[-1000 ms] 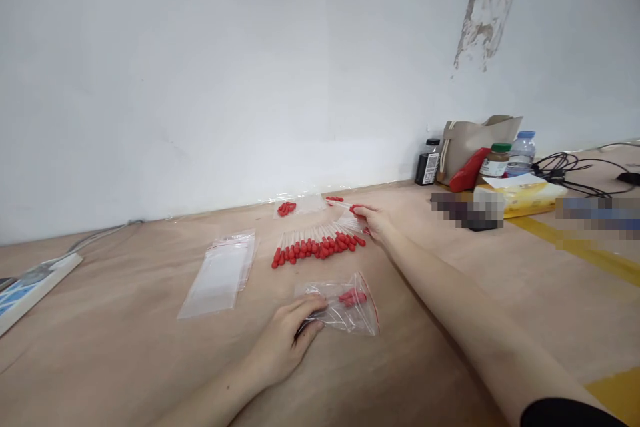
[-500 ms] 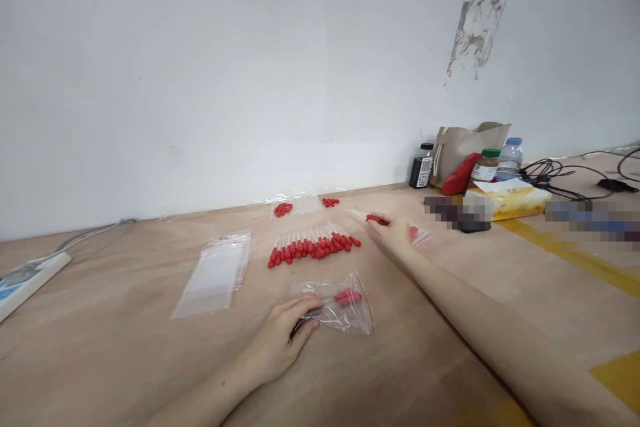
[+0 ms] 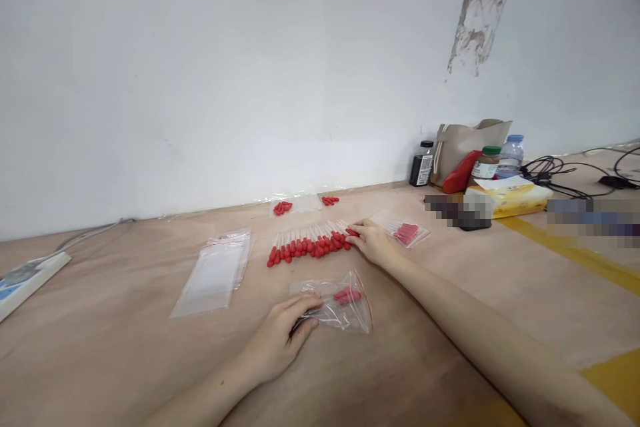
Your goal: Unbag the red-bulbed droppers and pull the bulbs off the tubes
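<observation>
1. Red-tipped sticks (image 3: 303, 248): lying in a row leftward from the fingers of your right hand (image 3: 375, 242), the nearer, long axes running toward the wall (image 3: 250, 80).
2. Right fingers: you are touching the row's right end, slightly parted around one tip; grip cannot be told.
3. Left hand (image 3: 280, 333): you are holding a clear bag (image 3: 350, 320) between curled fingers and thumb.

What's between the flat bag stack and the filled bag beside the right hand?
In the head view: the row of red-tipped sticks, then the right hand at the row's right end.
</observation>
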Tool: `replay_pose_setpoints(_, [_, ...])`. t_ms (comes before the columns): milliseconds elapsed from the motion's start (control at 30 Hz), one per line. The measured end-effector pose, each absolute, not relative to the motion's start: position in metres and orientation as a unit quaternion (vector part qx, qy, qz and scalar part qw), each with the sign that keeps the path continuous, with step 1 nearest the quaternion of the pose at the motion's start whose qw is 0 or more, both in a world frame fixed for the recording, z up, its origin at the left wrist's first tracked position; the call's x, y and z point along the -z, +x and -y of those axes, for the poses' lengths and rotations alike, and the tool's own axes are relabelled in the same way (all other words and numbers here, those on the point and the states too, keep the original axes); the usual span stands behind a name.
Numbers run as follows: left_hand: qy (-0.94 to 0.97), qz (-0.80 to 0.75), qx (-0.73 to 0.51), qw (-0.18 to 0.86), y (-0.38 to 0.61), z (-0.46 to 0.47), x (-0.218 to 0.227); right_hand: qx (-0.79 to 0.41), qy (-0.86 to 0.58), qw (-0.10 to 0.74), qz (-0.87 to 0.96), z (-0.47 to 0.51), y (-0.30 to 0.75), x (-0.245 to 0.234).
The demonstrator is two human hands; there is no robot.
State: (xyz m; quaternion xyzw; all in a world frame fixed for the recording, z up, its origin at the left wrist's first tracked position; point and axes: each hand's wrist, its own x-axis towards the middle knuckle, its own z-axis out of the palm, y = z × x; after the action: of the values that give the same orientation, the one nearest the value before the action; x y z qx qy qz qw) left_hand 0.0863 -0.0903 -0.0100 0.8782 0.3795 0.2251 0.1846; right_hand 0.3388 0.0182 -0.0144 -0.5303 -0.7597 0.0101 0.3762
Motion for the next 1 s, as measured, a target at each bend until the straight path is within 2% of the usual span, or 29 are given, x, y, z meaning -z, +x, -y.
replay_pose_setpoints(200, [0.880,-0.379,-0.219,0.183,0.086,0.090,0.010,-0.011,-0.524,0.334,0.784,-0.010,0.342,0.009])
replay_pose_setpoints(500, [0.882,-0.374,-0.224,0.177,0.086,0.090,0.009,-0.087,-0.524,0.393,0.750,-0.013,0.349,0.016])
replay_pose_setpoints(800, [0.882,-0.372,-0.222,0.187,0.086,0.088,0.010,-0.099,-0.537,0.403,0.735,-0.006,0.344,0.015])
replay_pose_setpoints(1000, [0.881,-0.368,-0.226,0.194,0.086,0.089,0.010,-0.218,-0.554,0.467,0.654,-0.024,0.352,0.034])
